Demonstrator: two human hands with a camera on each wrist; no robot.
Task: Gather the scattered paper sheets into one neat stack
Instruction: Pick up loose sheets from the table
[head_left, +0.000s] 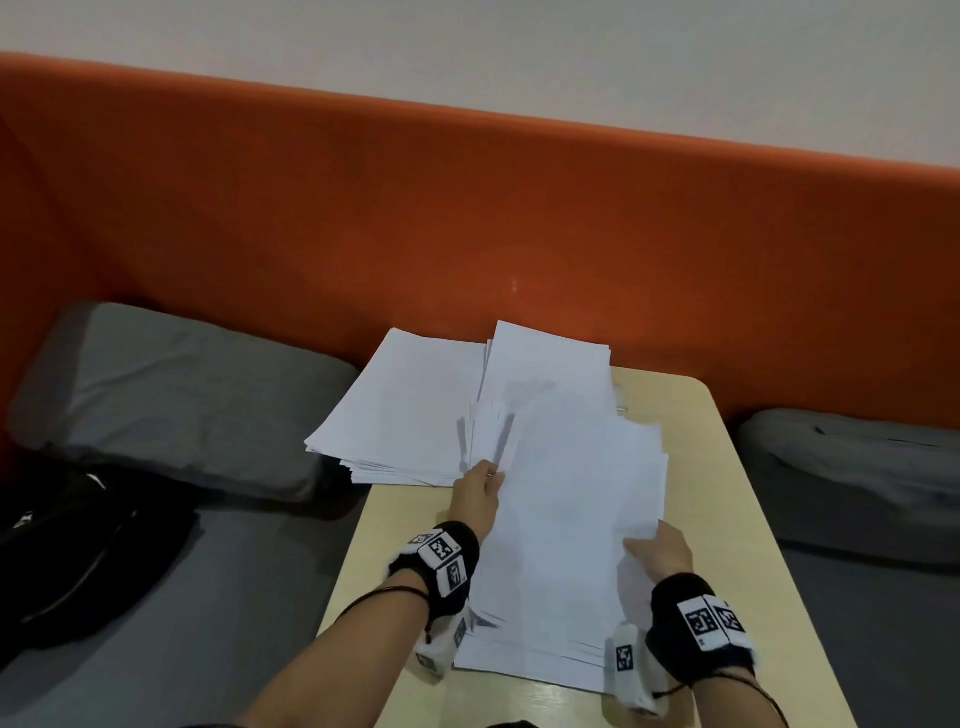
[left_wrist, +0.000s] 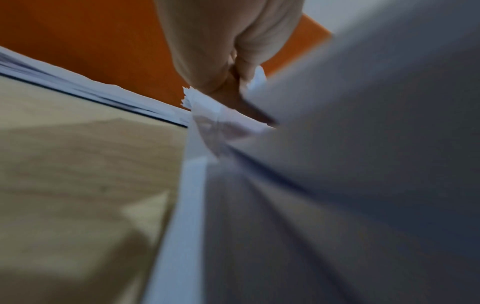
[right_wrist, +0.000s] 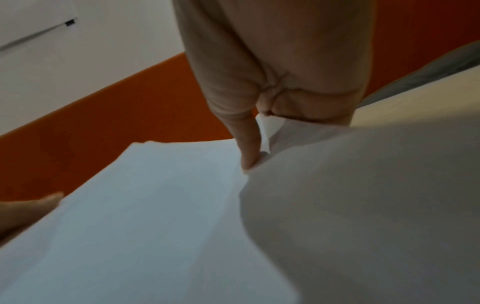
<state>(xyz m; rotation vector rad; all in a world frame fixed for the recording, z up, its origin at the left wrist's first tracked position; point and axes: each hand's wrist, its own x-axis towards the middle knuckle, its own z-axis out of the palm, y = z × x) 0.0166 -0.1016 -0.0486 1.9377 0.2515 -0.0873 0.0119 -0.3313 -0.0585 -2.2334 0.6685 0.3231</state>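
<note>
A loose bundle of white paper sheets (head_left: 566, 519) lies lengthwise on the pale wooden table (head_left: 748, 467), its edges fanned and uneven. My left hand (head_left: 480, 493) pinches the bundle's left edge, thumb on top; the left wrist view shows the thumb and fingers (left_wrist: 223, 82) closed on the sheets (left_wrist: 337, 164). My right hand (head_left: 662, 551) grips the right edge, and in the right wrist view its thumb (right_wrist: 248, 148) presses onto the paper (right_wrist: 155, 216). A second pile of sheets (head_left: 410, 410) rests at the table's far left corner, overhanging the edge.
An orange padded backrest (head_left: 467, 223) runs behind the table. A grey cushion (head_left: 171, 395) lies to the left, with a black bag (head_left: 67, 551) in front of it. Another grey cushion (head_left: 852, 467) sits at the right.
</note>
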